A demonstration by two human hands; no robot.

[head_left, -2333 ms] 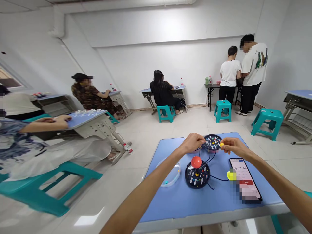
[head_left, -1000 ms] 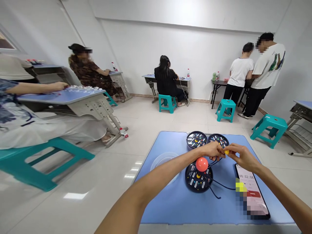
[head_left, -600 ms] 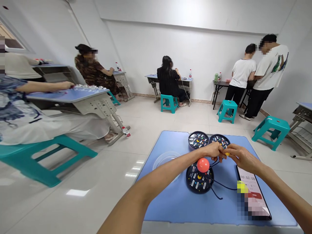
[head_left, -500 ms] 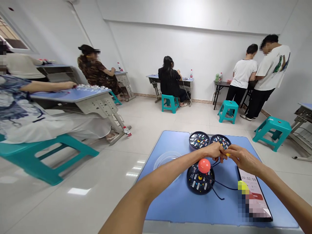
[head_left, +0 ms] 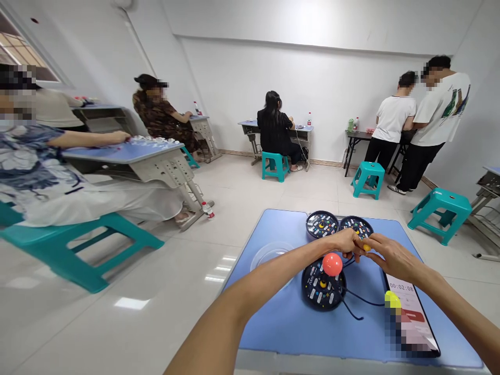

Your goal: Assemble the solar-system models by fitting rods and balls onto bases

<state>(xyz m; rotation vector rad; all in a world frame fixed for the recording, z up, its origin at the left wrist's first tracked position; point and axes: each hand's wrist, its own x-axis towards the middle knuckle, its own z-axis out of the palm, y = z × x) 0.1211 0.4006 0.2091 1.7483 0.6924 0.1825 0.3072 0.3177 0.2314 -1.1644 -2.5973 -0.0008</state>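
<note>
Above the blue desk, my left hand is closed, with a black cord running up to its curled fingers. My right hand meets it from the right, pinching a small yellow piece between thumb and fingers. Just below my left wrist is a coral-red ball, over a dark round base printed with labels and coloured dots. Behind my hands stand two similar round pieces, one at the left and one at the right. The cord's far end in my fingers is hidden.
A phone showing a timer lies at the desk's right, with a yellow-green piece over its left edge. A clear round plastic dish sits at the left, partly behind my forearm. Other people sit or stand at desks beyond; teal stools stand around.
The view has shifted slightly, so everything appears a little further right. My hands stay together at the yellow piece, with hardly any movement over the desk.
</note>
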